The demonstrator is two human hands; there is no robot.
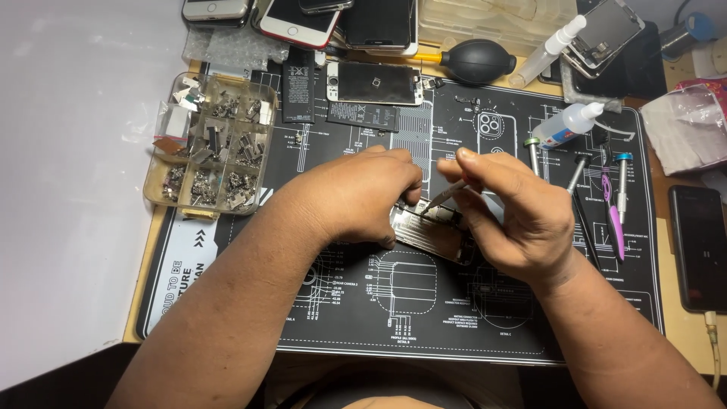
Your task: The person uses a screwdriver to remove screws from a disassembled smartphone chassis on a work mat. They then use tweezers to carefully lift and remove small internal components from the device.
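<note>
**Tweezers at an opened phone on the repair mat**

The right hand (515, 216) pinches a pair of tweezers (445, 193) between thumb and fingers; the tips point down and left, towards the left hand. The left hand (356, 197) lies palm down, with its fingers curled and pressed on the near edge of the opened phone (424, 231). Whether those fingers pinch a part cannot be told. The phone lies flat directly under the grip, half hidden by both hands, on the black mat (409, 310) with white line drawings.

Right of the grip, several screwdrivers (621, 182) and a purple-handled tool (613, 216) lie side by side on the mat. Further right, off the mat, a dark phone (698, 250) lies flat with a cable at its near end.

Left of the grip, a clear parts box (208, 148) with compartments holds small metal pieces and overlaps the mat's left edge.

Beyond the grip, a phone frame (375, 83) and a flat black battery (298, 87) lie on the mat. A small white dropper bottle (568, 125) lies tilted to the far right, with a spray bottle (547, 45) and a black air blower (477, 60) behind it. At the far edge, several phones (299, 23) lie stacked, and a clear plastic case (496, 19) stands beside them.
</note>
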